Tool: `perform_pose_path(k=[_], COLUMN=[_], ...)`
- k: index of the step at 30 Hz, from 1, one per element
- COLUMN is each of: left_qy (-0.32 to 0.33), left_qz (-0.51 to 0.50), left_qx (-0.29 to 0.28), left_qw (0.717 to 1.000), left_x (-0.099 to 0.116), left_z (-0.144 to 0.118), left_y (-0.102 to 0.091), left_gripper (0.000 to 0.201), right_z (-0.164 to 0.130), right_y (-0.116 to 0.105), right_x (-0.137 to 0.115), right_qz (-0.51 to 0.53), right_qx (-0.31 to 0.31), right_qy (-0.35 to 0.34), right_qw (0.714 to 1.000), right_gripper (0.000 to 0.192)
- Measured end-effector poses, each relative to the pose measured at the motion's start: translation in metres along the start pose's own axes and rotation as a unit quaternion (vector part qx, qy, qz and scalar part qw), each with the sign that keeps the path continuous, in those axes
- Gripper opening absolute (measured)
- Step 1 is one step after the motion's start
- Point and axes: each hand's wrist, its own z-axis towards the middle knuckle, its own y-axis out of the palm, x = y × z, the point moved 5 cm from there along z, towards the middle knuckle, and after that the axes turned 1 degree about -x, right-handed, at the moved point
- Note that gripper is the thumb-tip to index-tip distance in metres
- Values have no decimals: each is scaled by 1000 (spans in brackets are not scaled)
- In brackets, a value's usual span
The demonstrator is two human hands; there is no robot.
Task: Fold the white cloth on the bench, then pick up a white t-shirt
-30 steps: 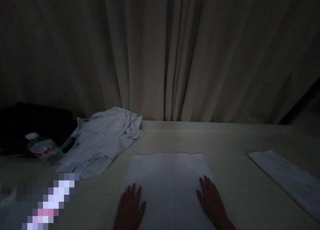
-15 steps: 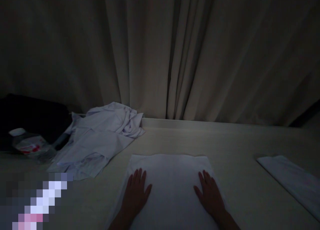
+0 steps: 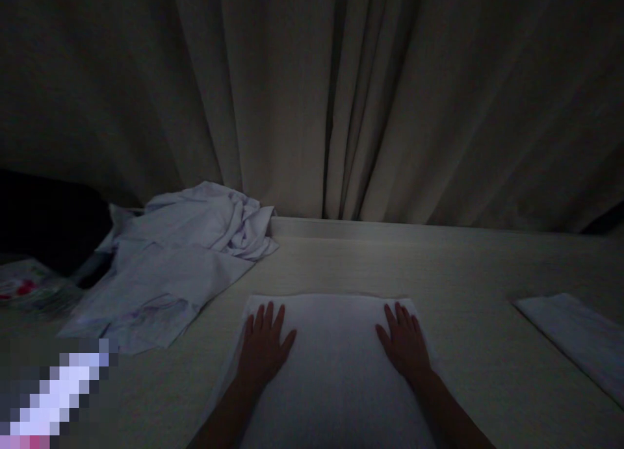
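A white cloth (image 3: 336,371) lies flat in front of me, its far edge running straight across the table. Near its left edge my left hand (image 3: 264,348) rests palm down, fingers stretched out. My right hand (image 3: 403,342) lies flat in the same way by the right edge. Neither hand grips anything; both touch the cloth. The cloth's near end runs out of view at the bottom.
A crumpled heap of white cloth (image 3: 185,254) lies at the back left, beside a black item (image 3: 49,221) and a clear plastic bottle (image 3: 34,290). Folded white fabric (image 3: 575,338) lies at the right. Curtains (image 3: 283,111) hang behind the pale tabletop (image 3: 390,260). A pixelated patch covers the lower left.
Both hands have slid forward over the cloth, nearer its far edge, still flat. The view has shifted a little, so the heap and bottle appear farther left.
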Motion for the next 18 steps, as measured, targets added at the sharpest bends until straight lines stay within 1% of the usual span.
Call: perform_pose_path(k=[2, 5, 7, 10, 12, 14, 16, 18], left_qy=[0, 3, 31, 90, 105, 100, 95, 94], left_qz=[-2, 2, 2, -10, -20, -29, -35, -40], left_qx=[1, 19, 43, 72, 75, 71, 66, 64], left_qw=[1000, 1000, 999, 993, 991, 992, 993, 993], left_x=[0, 5, 17, 43, 58, 65, 65, 62], left_z=[-1, -2, -3, -6, -6, -5, -5, -6], left_y=[-1, -12, -21, -30, -28, -20, -11, -4], left_gripper=[65, 66, 65, 63, 63, 63, 63, 64], right_z=[-1, -2, -3, -6, -8, -9, -10, -11], right_y=[1, -8, -18, -29, -30, -26, -18, -11], right_x=[2, -5, -21, -60, -88, -107, -116, -116], right_qz=[-2, -5, 3, 40, 66, 87, 100, 103], right_qx=[7, 23, 38, 37, 18, -9, -31, -32], right_qy=[-2, -13, -42, -108, -145, -164, -167, -169], right_qw=[1000, 1000, 998, 993, 987, 983, 980, 980], right_gripper=[64, 64, 63, 62, 61, 61, 61, 61])
